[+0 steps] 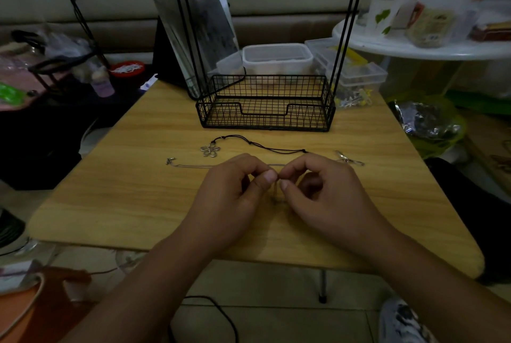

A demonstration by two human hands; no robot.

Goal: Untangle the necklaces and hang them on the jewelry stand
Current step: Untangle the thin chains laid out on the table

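Over the middle of the wooden table point(124, 199), the left hand point(229, 199) and right hand point(326, 196) meet fingertip to fingertip, each pinching a thin silver chain point(193, 166) that runs off to the left along the tabletop. Just beyond them lies a black cord necklace point(265, 147) with a silver flower pendant point(210, 150) at its left end. Farther back stands the black wire jewelry stand point(265, 105), its basket base on the table and its uprights rising out of view.

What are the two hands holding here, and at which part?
Both the left hand and right hand pinch the thin silver chain necklace at mid-length, thumb and fingers meeting close together; its clasp end lies free on the table.
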